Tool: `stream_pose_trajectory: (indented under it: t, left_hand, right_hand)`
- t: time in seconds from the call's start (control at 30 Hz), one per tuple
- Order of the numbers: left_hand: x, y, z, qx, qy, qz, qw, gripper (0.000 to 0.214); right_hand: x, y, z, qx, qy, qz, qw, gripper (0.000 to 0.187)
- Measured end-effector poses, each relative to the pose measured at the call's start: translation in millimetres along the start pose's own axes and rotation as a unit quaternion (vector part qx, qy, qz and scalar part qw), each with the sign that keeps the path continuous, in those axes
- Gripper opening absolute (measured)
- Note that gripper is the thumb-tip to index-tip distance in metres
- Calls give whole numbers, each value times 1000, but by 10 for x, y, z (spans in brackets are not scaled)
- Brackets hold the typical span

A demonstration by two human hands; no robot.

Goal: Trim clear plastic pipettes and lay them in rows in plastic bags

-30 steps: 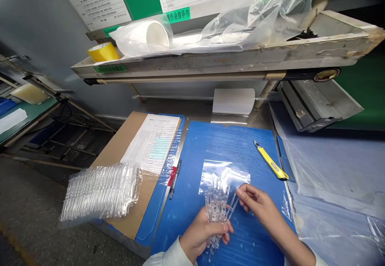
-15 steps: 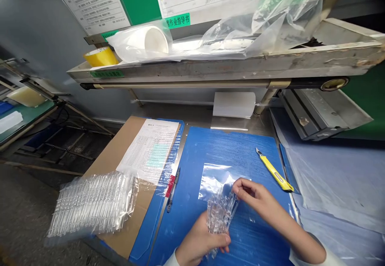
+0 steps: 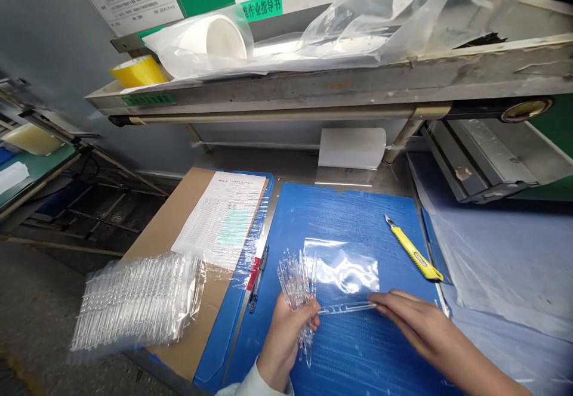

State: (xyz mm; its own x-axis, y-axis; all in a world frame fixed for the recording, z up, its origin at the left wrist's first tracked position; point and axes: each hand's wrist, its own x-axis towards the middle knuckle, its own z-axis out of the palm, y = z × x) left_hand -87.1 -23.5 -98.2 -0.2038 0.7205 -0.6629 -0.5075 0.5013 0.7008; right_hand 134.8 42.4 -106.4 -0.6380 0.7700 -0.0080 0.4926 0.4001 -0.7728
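My left hand (image 3: 290,330) is closed around a bundle of thin clear plastic sticks (image 3: 295,277), their ends fanning out above the fist. Between the fingertips of my right hand (image 3: 412,318) is the end of one or two more clear plastic sticks (image 3: 344,308). These lie level and reach across to my left thumb. Just beyond them, a flat clear plastic bag (image 3: 347,265) rests on the blue board (image 3: 331,211). A yellow utility knife (image 3: 414,250) with its blade showing lies to the right of the bag.
At the left, a clear pack of similar sticks (image 3: 138,300) overlaps brown cardboard (image 3: 156,223) with a printed sheet (image 3: 224,211). A pen (image 3: 258,280) lies by the board's left edge. Overhead, a shelf (image 3: 268,95) holds yellow tape (image 3: 138,72) and plastic film. Clear sheets (image 3: 505,265) lie at right.
My right hand has drawn a stick or two out of the bundle, moving right and down. My left hand has shifted left with the bundle, uncovering more of the bag. The view has tilted slightly.
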Motion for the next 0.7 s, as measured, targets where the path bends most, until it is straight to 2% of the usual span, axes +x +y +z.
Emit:
stream_pose_trajectory:
  t: [0.07, 0.2, 0.27, 0.43, 0.6, 0.7]
  left_hand:
    - [55, 42, -5, 1, 16, 28, 999, 36]
    - [190, 144, -72, -4, 65, 112, 992, 24]
    - [230, 179, -100, -1, 58, 118, 991, 24]
    - [246, 176, -68, 20, 19, 78, 997, 27]
    - [284, 135, -70, 54, 17, 73, 996, 30]
    - [289, 147, -81, 90, -11, 67, 994, 30]
  right_hand:
    - [-67, 48, 61, -34, 23, -19, 999, 19]
    - [-146, 130, 261, -116, 167, -72, 976, 13]
    - [-160, 163, 360, -166, 215, -80, 959, 13]
    - [-134, 191, 489, -208, 221, -63, 951, 14]
    - [-123, 204, 491, -224, 212, -72, 949, 13]
    - [-119, 203, 466, -254, 198, -58, 945, 12]
